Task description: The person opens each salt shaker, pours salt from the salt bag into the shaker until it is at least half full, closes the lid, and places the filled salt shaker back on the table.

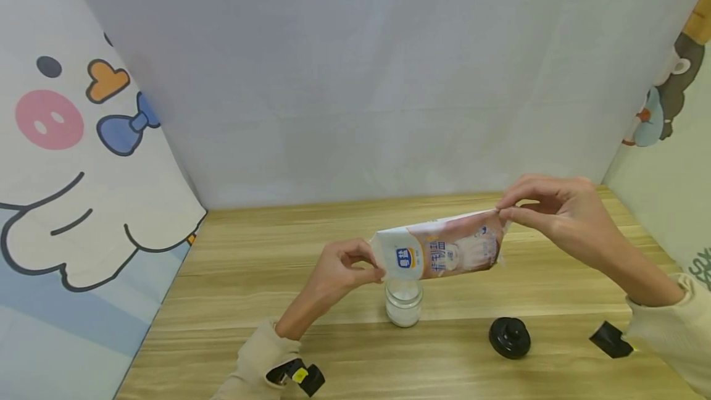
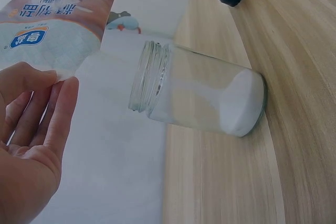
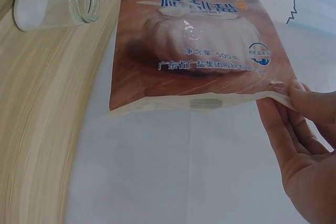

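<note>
Limp bag [image 1: 444, 245] held aslant over the jar [image 1: 403, 313]

Bag: up above the jar, its left end close over the mouth, its right end higher and off to the jar's right. Thin glossy plastic, creased; likely soft and floppy, a little slick under the fingers. Looks rather flat, so probably light now; any loose grains inside would shift its balance toward the low end

Best hold, my judgement: the flat bottom seam [image 3: 205, 102] at the high end, and a pinched corner at the low end. A squeeze round the middle would likely buckle it and throw the mouth off the jar

Left hand [image 1: 340, 269]: above and just left of the jar, thumb and fingertips pinching the bag's low corner. Right hand [image 1: 563, 212]: higher, well to the jar's right, pinching a corner of the seam

Jar: upright, clear glass, threaded neck, lid off. White grains [image 2: 242, 103] heaped in the bottom; a pale streak above them may be falling grains, cannot be sure. Glass likely stiff, smooth, breakable; take it round the body, below the threads

Black lid [image 1: 510, 338]: right of the jar and slightly nearer the person, knob up. Wooden table [image 1: 250, 301] under the jar; pale cloth [image 1: 361, 91] hanging behind it
</note>
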A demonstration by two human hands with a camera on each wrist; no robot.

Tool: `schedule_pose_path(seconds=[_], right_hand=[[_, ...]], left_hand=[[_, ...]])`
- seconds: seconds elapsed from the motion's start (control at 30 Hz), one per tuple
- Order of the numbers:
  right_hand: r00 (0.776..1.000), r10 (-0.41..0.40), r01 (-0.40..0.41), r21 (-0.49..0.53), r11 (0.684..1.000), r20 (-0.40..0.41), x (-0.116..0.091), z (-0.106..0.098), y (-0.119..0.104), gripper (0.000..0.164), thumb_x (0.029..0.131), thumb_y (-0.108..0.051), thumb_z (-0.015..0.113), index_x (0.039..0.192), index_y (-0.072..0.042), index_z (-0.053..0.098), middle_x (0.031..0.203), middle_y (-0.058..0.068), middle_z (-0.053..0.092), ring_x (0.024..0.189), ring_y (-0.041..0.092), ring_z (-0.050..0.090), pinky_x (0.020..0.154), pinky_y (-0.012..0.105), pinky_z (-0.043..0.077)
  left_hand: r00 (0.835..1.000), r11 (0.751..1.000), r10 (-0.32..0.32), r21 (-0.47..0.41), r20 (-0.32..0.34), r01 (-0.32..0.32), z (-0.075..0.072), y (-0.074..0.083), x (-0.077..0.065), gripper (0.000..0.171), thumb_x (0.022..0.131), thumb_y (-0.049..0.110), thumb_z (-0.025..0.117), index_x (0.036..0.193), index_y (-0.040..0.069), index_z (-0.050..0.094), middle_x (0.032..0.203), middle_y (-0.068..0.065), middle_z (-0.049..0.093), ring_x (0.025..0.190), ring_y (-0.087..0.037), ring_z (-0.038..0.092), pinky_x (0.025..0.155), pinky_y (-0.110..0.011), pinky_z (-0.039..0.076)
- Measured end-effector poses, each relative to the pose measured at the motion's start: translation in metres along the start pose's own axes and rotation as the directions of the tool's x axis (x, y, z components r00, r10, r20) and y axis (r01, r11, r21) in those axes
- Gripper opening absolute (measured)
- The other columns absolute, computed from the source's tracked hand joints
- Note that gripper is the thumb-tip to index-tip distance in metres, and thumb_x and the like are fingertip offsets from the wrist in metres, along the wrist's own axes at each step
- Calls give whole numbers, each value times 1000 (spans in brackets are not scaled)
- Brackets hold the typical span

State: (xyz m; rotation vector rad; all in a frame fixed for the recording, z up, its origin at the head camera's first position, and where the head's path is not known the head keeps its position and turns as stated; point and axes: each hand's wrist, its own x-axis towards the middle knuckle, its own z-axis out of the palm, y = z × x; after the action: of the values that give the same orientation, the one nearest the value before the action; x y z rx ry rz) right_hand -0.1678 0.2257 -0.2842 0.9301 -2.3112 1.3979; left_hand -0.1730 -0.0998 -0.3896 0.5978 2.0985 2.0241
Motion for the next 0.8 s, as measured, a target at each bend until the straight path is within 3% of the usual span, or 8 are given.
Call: schedule_pose_path(seconds=[0.8], right_hand=[[1000, -24, 24, 67, 998, 9, 1, 0, 1, 11, 83, 9, 66, 89, 1, 70, 90, 13, 64, 81, 19, 61, 76, 20, 55]], left_hand=[[1000, 1000, 18, -2, 6, -18, -1, -1, 0, 12, 76, -4, 74, 82, -3, 63, 85, -14, 66, 83, -25, 64, 73, -41, 59]])
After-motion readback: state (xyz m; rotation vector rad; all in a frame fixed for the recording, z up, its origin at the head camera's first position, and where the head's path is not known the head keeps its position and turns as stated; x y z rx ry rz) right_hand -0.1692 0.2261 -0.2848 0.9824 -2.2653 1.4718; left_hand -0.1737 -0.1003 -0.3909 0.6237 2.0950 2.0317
